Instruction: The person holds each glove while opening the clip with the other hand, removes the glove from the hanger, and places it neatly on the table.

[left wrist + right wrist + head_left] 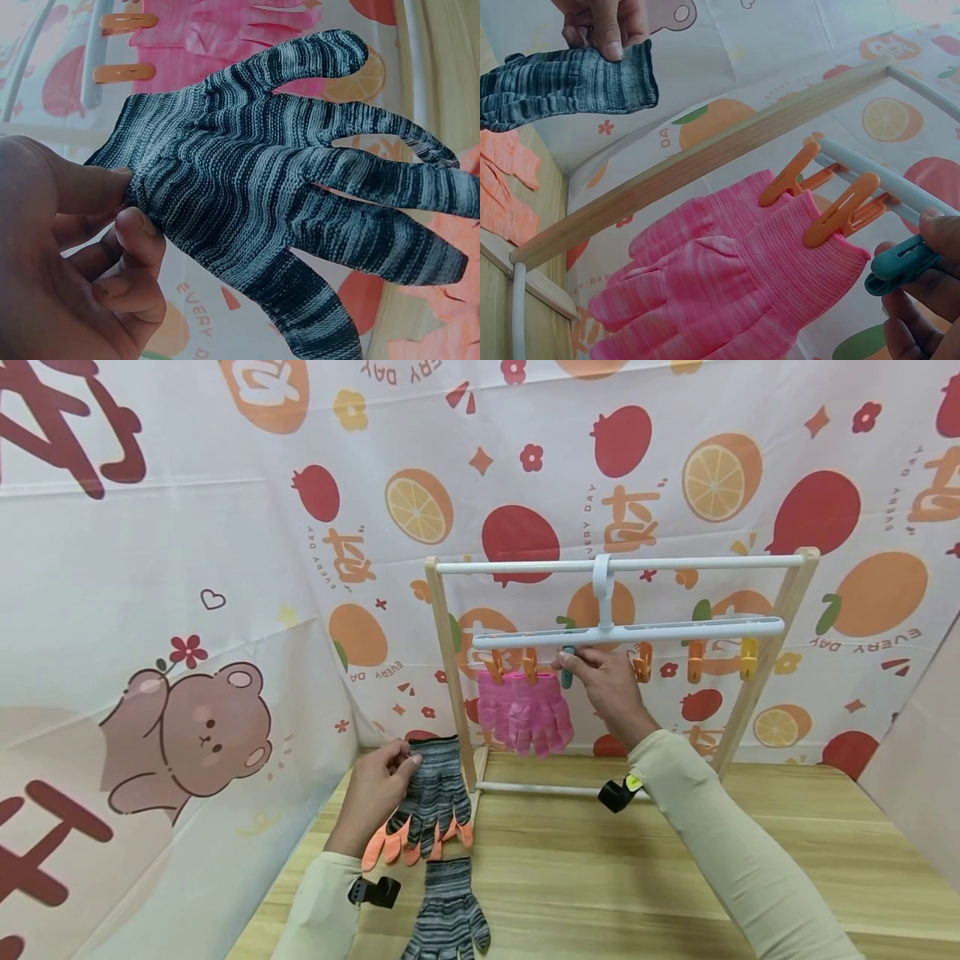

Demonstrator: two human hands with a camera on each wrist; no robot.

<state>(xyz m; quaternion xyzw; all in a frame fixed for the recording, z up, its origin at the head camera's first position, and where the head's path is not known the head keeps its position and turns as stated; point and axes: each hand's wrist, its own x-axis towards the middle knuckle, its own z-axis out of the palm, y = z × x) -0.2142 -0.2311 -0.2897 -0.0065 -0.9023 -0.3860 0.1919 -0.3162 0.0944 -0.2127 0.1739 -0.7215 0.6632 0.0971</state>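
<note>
My left hand pinches a grey-and-black striped knit glove near its cuff, between thumb and fingertips. The glove hangs with its fingers downward in the head view. With my right hand I pinch a teal clothespin below the white hanger. A pair of pink gloves hangs just left of that hand, held at the cuffs by two orange clothespins. Part of the right hand lies outside the right wrist view.
The hanger hooks over the white top bar of a wooden-sided rack. More orange clothespins and a yellow one hang at right. On the wooden table lie orange gloves and another striped glove.
</note>
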